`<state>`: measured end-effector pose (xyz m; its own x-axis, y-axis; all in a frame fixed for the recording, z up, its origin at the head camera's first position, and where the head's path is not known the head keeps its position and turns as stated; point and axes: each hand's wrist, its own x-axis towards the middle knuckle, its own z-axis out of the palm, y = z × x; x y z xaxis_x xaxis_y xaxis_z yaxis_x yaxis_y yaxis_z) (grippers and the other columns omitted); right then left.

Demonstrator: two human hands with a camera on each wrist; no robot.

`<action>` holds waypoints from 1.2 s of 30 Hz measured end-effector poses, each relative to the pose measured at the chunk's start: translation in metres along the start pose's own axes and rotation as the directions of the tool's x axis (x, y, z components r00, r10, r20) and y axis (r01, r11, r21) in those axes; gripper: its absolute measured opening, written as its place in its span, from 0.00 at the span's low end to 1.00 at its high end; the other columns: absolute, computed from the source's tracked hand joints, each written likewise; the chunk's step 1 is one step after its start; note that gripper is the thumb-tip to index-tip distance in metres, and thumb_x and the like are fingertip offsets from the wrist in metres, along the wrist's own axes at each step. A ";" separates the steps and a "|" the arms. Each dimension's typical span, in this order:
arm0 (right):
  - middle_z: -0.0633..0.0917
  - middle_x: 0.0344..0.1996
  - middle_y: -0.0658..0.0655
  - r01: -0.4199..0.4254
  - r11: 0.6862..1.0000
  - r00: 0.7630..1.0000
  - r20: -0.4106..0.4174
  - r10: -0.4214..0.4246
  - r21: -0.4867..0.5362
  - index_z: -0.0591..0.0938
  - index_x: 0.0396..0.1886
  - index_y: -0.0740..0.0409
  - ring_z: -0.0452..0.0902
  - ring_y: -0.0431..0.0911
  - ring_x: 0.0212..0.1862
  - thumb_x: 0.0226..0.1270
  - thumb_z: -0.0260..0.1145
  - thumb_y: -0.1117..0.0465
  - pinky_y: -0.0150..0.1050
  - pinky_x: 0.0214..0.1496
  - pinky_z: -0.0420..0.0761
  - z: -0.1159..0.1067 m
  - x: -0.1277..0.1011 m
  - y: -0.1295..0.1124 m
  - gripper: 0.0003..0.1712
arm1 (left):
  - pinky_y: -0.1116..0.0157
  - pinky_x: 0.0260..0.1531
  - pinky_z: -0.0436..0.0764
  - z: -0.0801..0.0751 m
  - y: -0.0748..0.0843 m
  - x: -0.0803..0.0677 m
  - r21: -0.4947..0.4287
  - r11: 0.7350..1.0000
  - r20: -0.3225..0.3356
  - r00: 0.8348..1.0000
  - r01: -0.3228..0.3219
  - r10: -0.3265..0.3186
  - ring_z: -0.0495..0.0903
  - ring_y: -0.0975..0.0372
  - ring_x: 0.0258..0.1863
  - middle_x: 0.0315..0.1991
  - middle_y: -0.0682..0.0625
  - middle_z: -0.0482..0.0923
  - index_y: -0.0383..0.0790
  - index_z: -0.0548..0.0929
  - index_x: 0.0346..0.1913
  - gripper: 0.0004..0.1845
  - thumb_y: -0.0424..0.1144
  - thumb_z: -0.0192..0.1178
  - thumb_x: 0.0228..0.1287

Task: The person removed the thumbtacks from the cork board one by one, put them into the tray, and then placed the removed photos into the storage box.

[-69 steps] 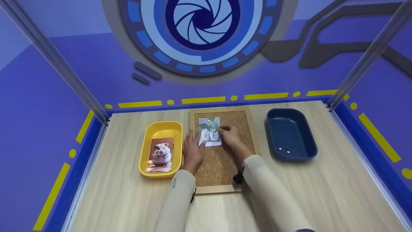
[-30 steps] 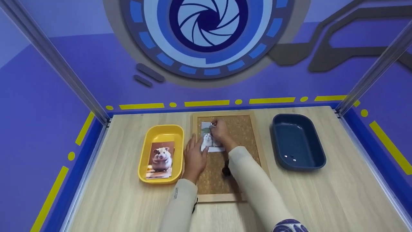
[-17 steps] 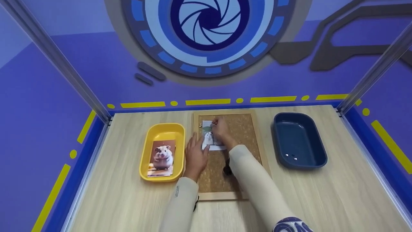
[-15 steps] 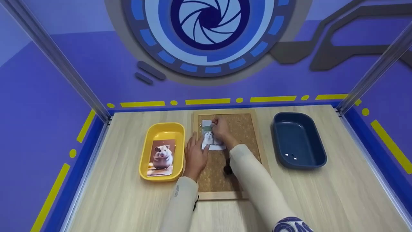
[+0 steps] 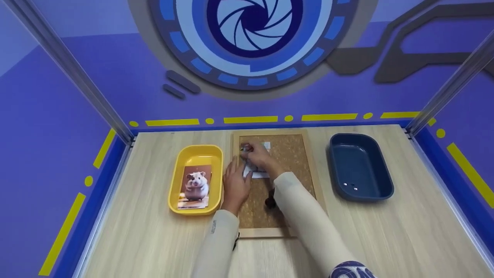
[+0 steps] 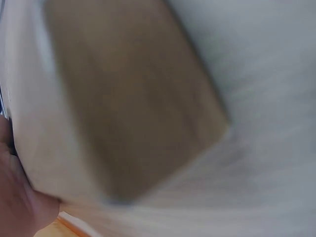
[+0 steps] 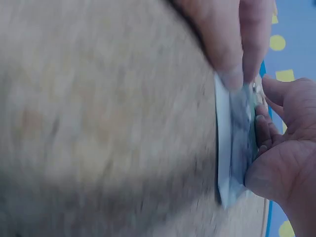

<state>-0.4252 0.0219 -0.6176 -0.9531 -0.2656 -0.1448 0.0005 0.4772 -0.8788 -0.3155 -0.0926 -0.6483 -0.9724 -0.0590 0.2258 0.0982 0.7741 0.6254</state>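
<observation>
Looking down from the head cam, you've got both forearms reaching fwd over the cork board (image 5: 285, 154), which lies on the wooden table (image 5: 386, 239) btwn the yellow tray (image 5: 181, 162) and the blue tray (image 5: 339, 146). Your right hand (image 5: 257, 157) sits on top of the photo (image 5: 265, 146), fingers curled down at its upper left corner; most of the print is hidden under it, only white edges show. Your left hand (image 5: 234, 184) lies flat at the board's left frame, fingers straight, tips touching the photo's left edge. A 2nd hamster photo (image 5: 194, 186) lies in the yellow tray. A couple of small pins (image 5: 350, 186) sit in the blue tray.

Left wrist cam: very blurred. You see tabletop, a brown slab, and part of your left hand (image 6: 19, 202) at the lower left; can't tell finger pose here.

Right wrist cam: blurred cork fills the left. Your right fingers (image 7: 232, 39) press the photo (image 7: 232, 148) from above, and your left hand (image 7: 286, 148) touches its far edge w/ fingertips.
</observation>
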 end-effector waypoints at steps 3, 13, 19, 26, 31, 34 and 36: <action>0.86 0.57 0.61 -0.008 1.000 1.000 -0.018 0.008 -0.012 0.81 0.69 0.56 0.82 0.53 0.59 0.77 0.65 0.63 0.51 0.66 0.83 0.006 0.001 -0.002 0.23 | 0.39 0.78 0.69 0.002 -0.002 0.000 0.012 1.000 0.011 1.000 -0.002 0.002 0.65 0.40 0.81 0.83 0.37 0.64 0.35 0.78 0.73 0.28 0.43 0.64 0.76; 0.88 0.53 0.62 -0.004 0.996 0.996 -0.088 -0.004 -0.088 0.85 0.60 0.58 0.84 0.54 0.56 0.76 0.64 0.67 0.52 0.65 0.84 0.011 0.004 -0.002 0.16 | 0.39 0.78 0.69 0.004 -0.003 0.001 0.004 1.000 0.005 1.000 -0.004 0.004 0.66 0.40 0.81 0.83 0.36 0.64 0.37 0.79 0.73 0.27 0.43 0.64 0.76; 0.90 0.51 0.61 -0.005 0.996 0.995 -0.098 -0.004 -0.090 0.86 0.56 0.59 0.85 0.53 0.56 0.78 0.65 0.65 0.50 0.65 0.85 0.011 0.006 -0.003 0.12 | 0.36 0.77 0.69 0.002 -0.001 0.000 -0.004 1.000 -0.019 0.999 -0.030 0.030 0.67 0.38 0.79 0.82 0.34 0.65 0.36 0.78 0.73 0.28 0.41 0.64 0.75; 0.88 0.46 0.59 -0.013 0.998 0.995 -0.104 0.007 -0.058 0.85 0.52 0.61 0.83 0.50 0.49 0.78 0.64 0.66 0.48 0.58 0.85 0.011 0.004 -0.004 0.09 | 0.37 0.78 0.68 0.000 0.001 -0.001 -0.006 1.000 -0.004 1.000 -0.012 0.012 0.66 0.38 0.80 0.83 0.35 0.64 0.37 0.77 0.75 0.29 0.41 0.64 0.75; 0.88 0.45 0.58 -0.022 0.997 0.994 -0.104 0.014 -0.076 0.85 0.51 0.59 0.82 0.49 0.48 0.78 0.64 0.65 0.47 0.58 0.85 0.012 0.004 -0.005 0.08 | 0.38 0.79 0.67 -0.001 0.000 0.000 0.002 1.000 0.009 1.000 0.000 0.000 0.66 0.39 0.81 0.83 0.36 0.63 0.38 0.77 0.75 0.29 0.42 0.64 0.76; 0.89 0.46 0.59 -0.009 0.995 0.995 -0.105 -0.001 -0.095 0.86 0.51 0.59 0.84 0.51 0.50 0.77 0.65 0.65 0.49 0.60 0.85 0.013 0.004 -0.006 0.09 | 0.38 0.79 0.67 -0.003 0.000 0.000 -0.002 1.000 0.009 1.000 -0.001 0.002 0.65 0.39 0.81 0.83 0.35 0.63 0.37 0.77 0.75 0.28 0.42 0.64 0.76; 0.89 0.47 0.59 -0.001 0.994 0.994 -0.106 -0.011 -0.108 0.86 0.52 0.59 0.84 0.52 0.51 0.77 0.65 0.65 0.50 0.62 0.85 0.013 0.004 -0.007 0.09 | 0.38 0.80 0.66 -0.003 -0.001 0.000 -0.003 1.000 0.012 1.000 0.001 -0.001 0.65 0.39 0.81 0.83 0.36 0.63 0.37 0.77 0.75 0.28 0.42 0.64 0.76</action>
<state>-0.4247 0.0068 -0.6184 -0.9797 -0.1807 -0.0863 -0.0316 0.5650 -0.8245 -0.3152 -0.0951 -0.6463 -0.9748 -0.0522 0.2168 0.0982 0.7725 0.6274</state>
